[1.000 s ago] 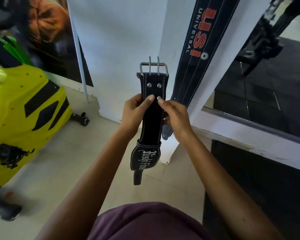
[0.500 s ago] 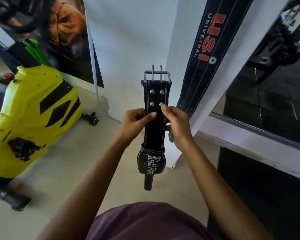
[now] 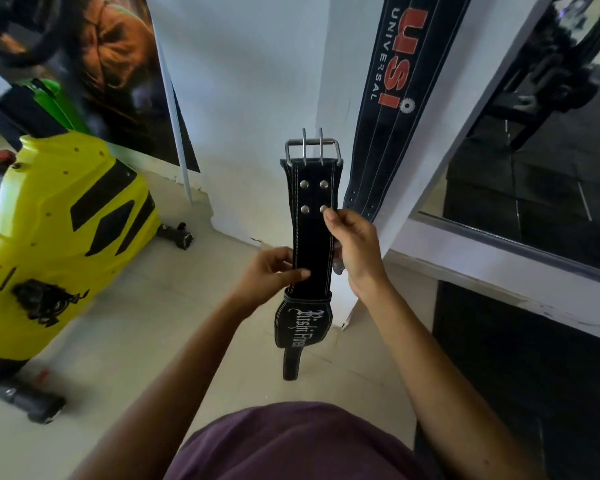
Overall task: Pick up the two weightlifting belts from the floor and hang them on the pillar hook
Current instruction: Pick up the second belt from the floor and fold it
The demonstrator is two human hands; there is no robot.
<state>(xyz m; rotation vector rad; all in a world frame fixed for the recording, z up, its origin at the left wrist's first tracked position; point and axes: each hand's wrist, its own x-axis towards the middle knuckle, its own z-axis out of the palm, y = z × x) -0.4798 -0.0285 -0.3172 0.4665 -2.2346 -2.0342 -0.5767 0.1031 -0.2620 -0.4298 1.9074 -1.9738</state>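
I hold a black leather weightlifting belt (image 3: 312, 237) upright in front of the white pillar (image 3: 257, 98), its steel double-prong buckle (image 3: 311, 147) at the top and its lettered end hanging low. My left hand (image 3: 271, 275) pinches the strap's lower left edge. My right hand (image 3: 355, 247) grips the right edge, fingertips by the lower rivets. A second black belt with red USI lettering (image 3: 399, 95) hangs down the pillar's right face. The hook is out of view.
A yellow exercise machine (image 3: 56, 237) stands on the tiled floor at left, its black foot (image 3: 32, 403) near me. A poster (image 3: 118, 74) leans behind it. A mirror (image 3: 534, 150) with a white ledge and a dark floor mat (image 3: 516, 358) lie to the right.
The belt has risen in my grip and more strap shows above my hands. My left hand has slid down the strap; my right hand stays near the rivets. The view shifted slightly.
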